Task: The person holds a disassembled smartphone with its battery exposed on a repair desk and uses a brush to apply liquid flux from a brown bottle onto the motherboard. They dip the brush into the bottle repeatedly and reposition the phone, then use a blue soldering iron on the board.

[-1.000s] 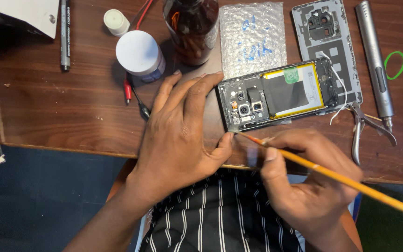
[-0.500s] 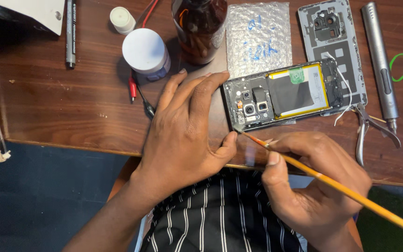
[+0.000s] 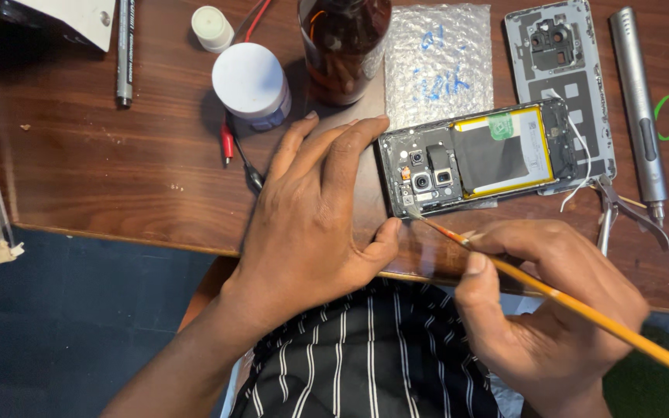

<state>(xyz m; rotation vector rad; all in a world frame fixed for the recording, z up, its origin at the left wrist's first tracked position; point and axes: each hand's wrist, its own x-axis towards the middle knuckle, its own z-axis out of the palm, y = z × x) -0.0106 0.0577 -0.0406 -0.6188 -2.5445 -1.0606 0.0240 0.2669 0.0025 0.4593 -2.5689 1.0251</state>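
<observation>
Centre frame, an opened phone [image 3: 478, 159] lies on the wooden worktop [image 3: 102, 178]. It sits slightly lower and nearer than a second ago. The left hand [image 3: 315, 209] rests flat, steadying its left end. The right hand [image 3: 555, 310] pinches a brush [image 3: 574, 306], bristles at the phone's lower-left corner. Bottle [image 3: 344, 42], jar [image 3: 251, 83], back cover [image 3: 557, 70], pliers [image 3: 621, 213] crowd around.

Two hands are working: left hand [image 3: 311, 224], right hand [image 3: 551, 310]; one opened phone [image 3: 474, 159], one paintbrush [image 3: 582, 310], one back cover [image 3: 555, 54] (grey), one pliers [image 3: 621, 213] are lying
</observation>
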